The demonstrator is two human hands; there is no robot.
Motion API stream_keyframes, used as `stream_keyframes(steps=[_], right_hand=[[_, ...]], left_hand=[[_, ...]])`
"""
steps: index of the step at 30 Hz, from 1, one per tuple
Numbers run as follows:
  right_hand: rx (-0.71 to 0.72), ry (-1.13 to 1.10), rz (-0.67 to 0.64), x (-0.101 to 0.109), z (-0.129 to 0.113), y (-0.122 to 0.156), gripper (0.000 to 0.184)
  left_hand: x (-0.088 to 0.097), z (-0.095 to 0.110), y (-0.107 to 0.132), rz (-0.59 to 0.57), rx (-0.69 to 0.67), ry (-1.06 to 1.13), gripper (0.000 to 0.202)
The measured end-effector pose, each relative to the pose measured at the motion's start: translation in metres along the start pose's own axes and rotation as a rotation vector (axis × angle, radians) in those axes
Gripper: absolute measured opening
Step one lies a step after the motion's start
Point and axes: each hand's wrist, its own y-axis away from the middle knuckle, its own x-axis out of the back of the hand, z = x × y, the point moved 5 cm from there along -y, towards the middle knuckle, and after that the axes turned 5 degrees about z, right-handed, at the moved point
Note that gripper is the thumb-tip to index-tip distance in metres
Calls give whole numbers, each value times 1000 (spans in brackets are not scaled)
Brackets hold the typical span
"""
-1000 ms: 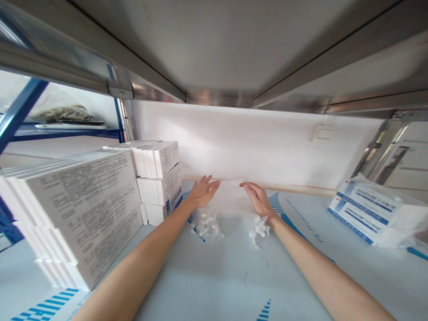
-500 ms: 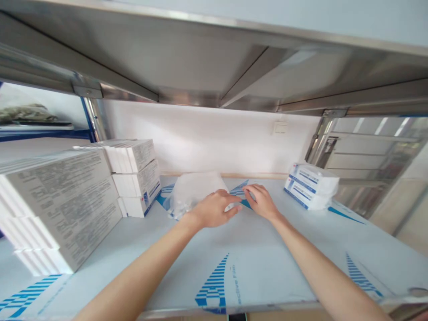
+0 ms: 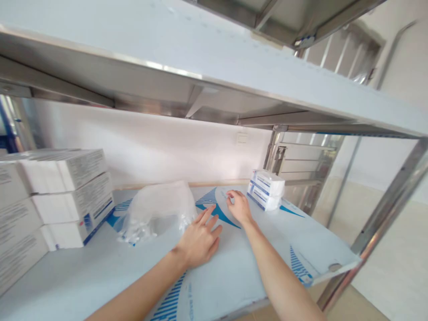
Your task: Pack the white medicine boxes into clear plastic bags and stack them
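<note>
Clear plastic bag (image 3: pixel 155 211) — just beside the left hand (image 3: pixel 199 243) (palm down).

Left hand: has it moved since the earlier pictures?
Yes. The left hand has moved back toward the person, away from the white wall behind the shelf, and now lies just in front of the clear plastic bag.
</note>
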Motion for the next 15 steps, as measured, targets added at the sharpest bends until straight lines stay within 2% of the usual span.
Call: stream_keyframes(steps=[3,7,9,11,13,15], right_hand=[[-67,60,117,19,15,-8,23],[-231,168,349,60,45,-20,27],[-326,211,457,82,65,-23,35],[-431,235,526,99,90,-25,51],[-562,209,503,106,120,-25,76],[-605,71,385,103,148,-26,100]], left_hand=[[-18,13,-28,-80,84,88,35],[-40,28,-52,-223,131,176,40],[-44,31,-58,-273,112,185,41],[-45,31,-61,-290,96,179,41],[-44,30,-62,-305,80,173,41],[-44,29,-63,-318,71,166,42]])
